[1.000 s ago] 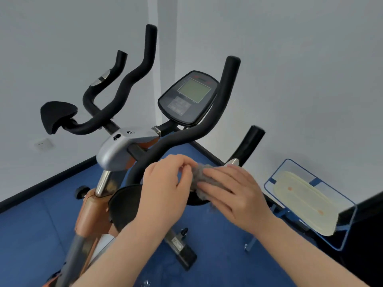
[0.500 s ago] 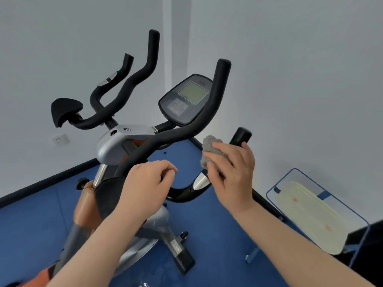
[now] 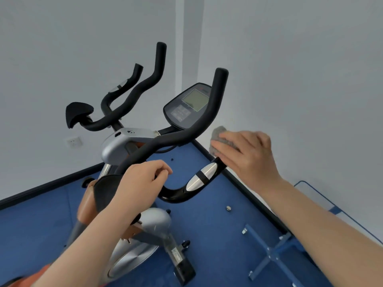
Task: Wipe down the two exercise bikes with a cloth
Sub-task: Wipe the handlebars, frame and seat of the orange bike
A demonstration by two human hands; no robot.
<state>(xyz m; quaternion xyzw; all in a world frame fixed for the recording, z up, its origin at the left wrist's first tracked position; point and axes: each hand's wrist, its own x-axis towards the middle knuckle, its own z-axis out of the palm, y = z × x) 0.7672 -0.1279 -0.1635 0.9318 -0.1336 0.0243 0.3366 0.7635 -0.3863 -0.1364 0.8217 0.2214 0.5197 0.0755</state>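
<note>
Right hand (image 3: pixel 246 156) wraps grey cloth (image 3: pixel 219 137) round handlebar end (image 3: pixel 215 164); left hand (image 3: pixel 143 183), loosely curled, steadies. Best: keep the wrap snug, twist along the grip.

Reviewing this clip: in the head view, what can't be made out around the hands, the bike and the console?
- Handlebar end grip: covered by the grey cloth and right hand.
- Left hand: its fingertips curl under, so contact with the handlebar is unclear.
- Console: readout too small, partly behind the upright bar.
- Second bike: out of frame.
</note>
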